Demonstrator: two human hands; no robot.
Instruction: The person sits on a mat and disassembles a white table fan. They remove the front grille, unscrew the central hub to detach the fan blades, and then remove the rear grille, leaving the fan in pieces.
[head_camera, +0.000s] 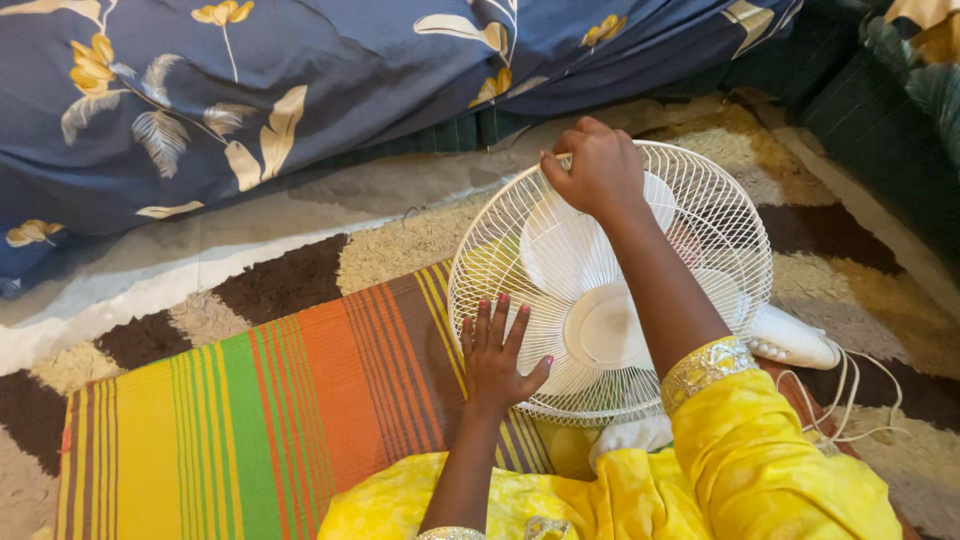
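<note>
A white electric fan (560, 250) lies face up on a striped mat, its round wire grille toward me and the blades showing through. My left hand (495, 355) rests flat, fingers spread, on the grille's lower left part. My right hand (598, 170) is curled over the far rim of the grille, fingers closed on the wire edge. The fan's white base (795, 340) sticks out to the right from under the grille. Both sleeves are yellow with gold cuffs.
A striped orange, green and yellow mat (250, 420) lies on a shaggy brown and cream rug (290, 275). A dark blue flowered bedcover (250, 90) hangs at the back. A white cord (850, 400) trails right of the fan. Dark green furniture (890, 110) stands at the right.
</note>
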